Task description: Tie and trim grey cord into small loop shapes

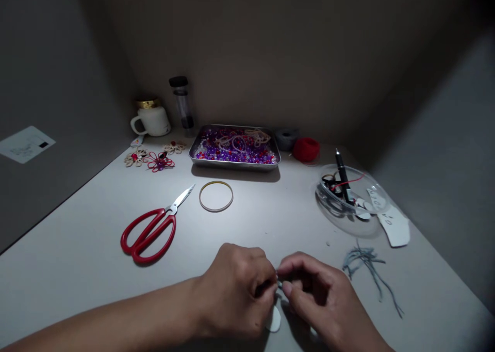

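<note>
Left hand (235, 290) and right hand (320, 300) pinch something tiny together near the white disc (274, 320); writing on the right paper tag (394, 225) is unreadable.

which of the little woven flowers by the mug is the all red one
The red flower, rightmost in the front pair and nearest the scissors. The other two flowers are cream with small red centres.
</note>
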Motion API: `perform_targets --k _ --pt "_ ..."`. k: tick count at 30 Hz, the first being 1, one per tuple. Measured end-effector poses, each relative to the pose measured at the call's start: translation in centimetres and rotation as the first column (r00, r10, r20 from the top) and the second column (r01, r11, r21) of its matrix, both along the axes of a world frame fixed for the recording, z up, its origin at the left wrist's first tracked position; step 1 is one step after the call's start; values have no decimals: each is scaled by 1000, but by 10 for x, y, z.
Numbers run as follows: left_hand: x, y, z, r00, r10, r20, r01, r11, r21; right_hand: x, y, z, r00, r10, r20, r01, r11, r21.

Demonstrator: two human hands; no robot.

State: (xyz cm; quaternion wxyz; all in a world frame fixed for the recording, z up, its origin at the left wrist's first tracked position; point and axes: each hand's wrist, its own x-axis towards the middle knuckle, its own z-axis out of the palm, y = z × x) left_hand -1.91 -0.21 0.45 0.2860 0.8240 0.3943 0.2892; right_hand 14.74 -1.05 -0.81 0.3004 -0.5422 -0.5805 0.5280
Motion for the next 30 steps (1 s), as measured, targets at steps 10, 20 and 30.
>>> perform_targets --k 10,20,30 --pt "0 -3 2 996 -10 -88 6 998 -55 7 0 -7 960 194 204 -270 841 468" --pt "2 8 7 967 247 64 -98 590 -802 15 9 -10 899 278 337 -436 528 728" --pt "-6 20 20 902 363 236 89 378 -922 37 14 -1 758 193 623 -652 212 728"
